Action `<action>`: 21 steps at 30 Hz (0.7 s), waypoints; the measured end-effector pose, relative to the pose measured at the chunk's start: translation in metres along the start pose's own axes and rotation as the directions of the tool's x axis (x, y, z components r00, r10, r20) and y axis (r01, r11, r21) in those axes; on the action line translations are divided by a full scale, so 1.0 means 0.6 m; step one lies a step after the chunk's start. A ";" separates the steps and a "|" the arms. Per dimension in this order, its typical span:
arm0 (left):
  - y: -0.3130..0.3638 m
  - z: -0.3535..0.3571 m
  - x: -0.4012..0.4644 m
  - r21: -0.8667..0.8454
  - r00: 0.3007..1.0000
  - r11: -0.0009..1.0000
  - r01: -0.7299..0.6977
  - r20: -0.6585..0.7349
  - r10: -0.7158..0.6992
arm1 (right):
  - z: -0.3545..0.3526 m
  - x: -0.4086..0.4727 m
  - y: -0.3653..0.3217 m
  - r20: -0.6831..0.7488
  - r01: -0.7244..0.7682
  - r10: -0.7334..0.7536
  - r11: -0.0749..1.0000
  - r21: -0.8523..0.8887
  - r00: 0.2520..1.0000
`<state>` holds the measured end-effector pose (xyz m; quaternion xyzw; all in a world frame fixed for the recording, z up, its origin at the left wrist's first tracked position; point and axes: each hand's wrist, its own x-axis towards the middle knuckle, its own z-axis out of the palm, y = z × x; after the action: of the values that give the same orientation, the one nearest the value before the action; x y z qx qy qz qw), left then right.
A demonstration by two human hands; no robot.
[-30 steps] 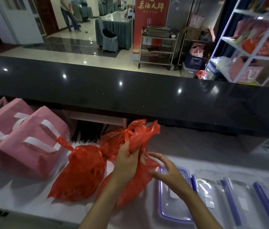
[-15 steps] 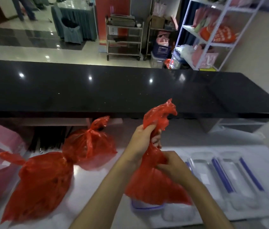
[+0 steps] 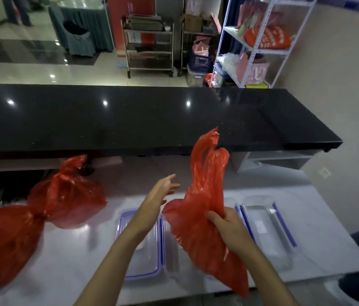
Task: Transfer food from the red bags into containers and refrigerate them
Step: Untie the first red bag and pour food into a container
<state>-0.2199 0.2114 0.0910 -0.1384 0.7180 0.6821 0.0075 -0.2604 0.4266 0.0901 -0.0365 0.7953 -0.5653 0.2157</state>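
Held red bag [image 3: 205,217]: raised above the white worktop [image 3: 85,250], over the clear containers [image 3: 140,246].
Right hand [image 3: 229,228]: fingers curled around the bag's middle, gripping it.
Left hand [image 3: 158,195]: fingers extended, holding nothing, just left of the bag.
Other red bags [image 3: 63,195]: two, knotted, lying at left.
Black counter [image 3: 130,115]: behind the worktop.

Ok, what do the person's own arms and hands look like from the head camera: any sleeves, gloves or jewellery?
Both forearms are bare as far as the frame shows, with no sleeve edge in view. The left hand and right hand wear no gloves, and no rings, watch or wristband can be seen.
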 end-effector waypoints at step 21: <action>-0.183 0.075 -0.090 0.424 0.994 0.900 -0.104 0.026 0.102 | 0.103 0.126 0.086 0.122 -0.376 0.370 0.766 0.521 0.921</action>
<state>-0.1530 0.2622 -0.0088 -0.0942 0.8555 0.5091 0.0027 -0.2954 0.3677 0.0036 0.1804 0.5959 -0.7097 0.3297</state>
